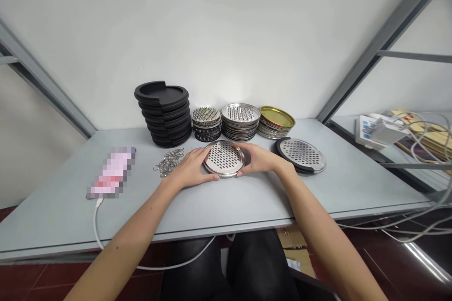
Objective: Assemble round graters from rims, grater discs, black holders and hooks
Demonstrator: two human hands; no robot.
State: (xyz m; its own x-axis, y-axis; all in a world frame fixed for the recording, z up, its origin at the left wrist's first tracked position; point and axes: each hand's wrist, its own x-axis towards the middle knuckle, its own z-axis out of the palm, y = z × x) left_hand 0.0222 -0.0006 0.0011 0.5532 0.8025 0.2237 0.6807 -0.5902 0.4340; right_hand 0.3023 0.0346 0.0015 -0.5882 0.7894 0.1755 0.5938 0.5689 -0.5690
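Note:
A round metal grater disc with rows of slots lies on the table in front of me, at its middle. My left hand grips its left rim, thumb at the near edge and fingers round the far side. From the right, my right hand closes on the opposite rim in the same way. Whether anything lies under the disc is hidden. Just left of my left hand is a loose pile of small metal clips or hooks. Right of my right hand rests another slotted grater disc with a black holder partly round it.
Along the wall stand a stack of black round holders, spiked discs, metal grater discs and gold-topped lids. A phone with a white cable lies left. A power strip and cables are at right.

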